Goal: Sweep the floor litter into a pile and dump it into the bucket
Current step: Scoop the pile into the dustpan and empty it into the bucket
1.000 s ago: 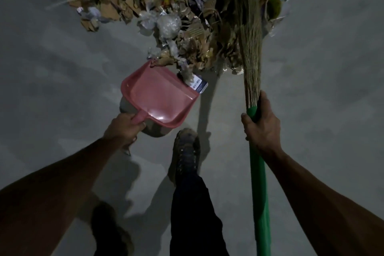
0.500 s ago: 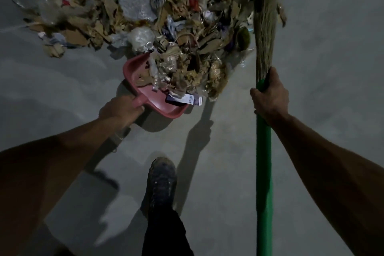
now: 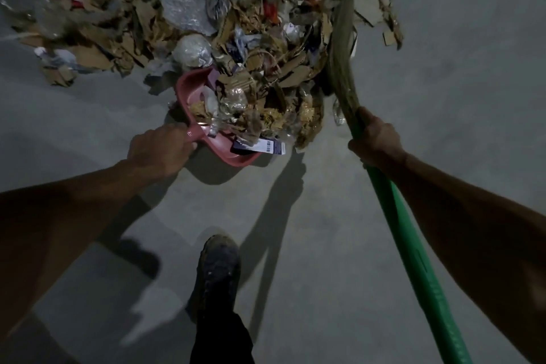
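L hand (image 3: 161,152) grips pink dustpan (image 3: 227,153) handle; pan half-buried under near edge of litter (image 3: 183,11): torn cardboard, plastic wrap, far centre. R hand (image 3: 376,140) grips green broom (image 3: 413,245), right of pile.

From my feed I see both forearms bare, with no sleeve, watch or glove on the left hand (image 3: 161,150) or the right hand (image 3: 376,139). Below, one leg wears dark, near-black trousers (image 3: 221,340), and the foot a dark, scuffed shoe (image 3: 218,269) with pale dusty specks over its rounded toe.
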Demonstrator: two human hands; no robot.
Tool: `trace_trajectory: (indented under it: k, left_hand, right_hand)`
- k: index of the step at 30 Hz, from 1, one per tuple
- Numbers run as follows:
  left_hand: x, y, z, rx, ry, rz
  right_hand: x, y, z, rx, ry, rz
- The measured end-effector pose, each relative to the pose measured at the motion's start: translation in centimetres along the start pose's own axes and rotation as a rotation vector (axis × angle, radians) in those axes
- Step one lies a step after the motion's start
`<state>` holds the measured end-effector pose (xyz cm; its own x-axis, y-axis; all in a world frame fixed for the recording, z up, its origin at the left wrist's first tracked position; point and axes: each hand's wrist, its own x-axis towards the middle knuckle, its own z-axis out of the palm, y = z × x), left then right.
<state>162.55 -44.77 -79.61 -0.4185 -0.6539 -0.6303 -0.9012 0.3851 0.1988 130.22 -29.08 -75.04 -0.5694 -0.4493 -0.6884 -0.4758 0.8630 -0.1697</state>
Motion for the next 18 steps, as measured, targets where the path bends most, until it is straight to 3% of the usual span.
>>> trace_trajectory:
  k: [8,12,15,18]
  left_hand:
    - [0.7,1.3,0.4,0.103,-0.01,0.02]
    - [-0.3,1.8,0.0,0.301,0.016,0.055]
    - [-0.8,2.0,-0.2,0.42,0.043,0.092]
    - [-0.9,1.5,0.0,0.562,0.07,0.186]
  right_hand:
    - [-4.5,-0.7,4.5,-0.02,-0.022,-0.141]
    - [-5.3,0.8,2.4,0.137,0.038,-0.073]
    - [-4.1,2.1,0.4,0.091,0.126,0.004]
    - [-2.2,2.6,-0.2,0.001,0.065,0.029]
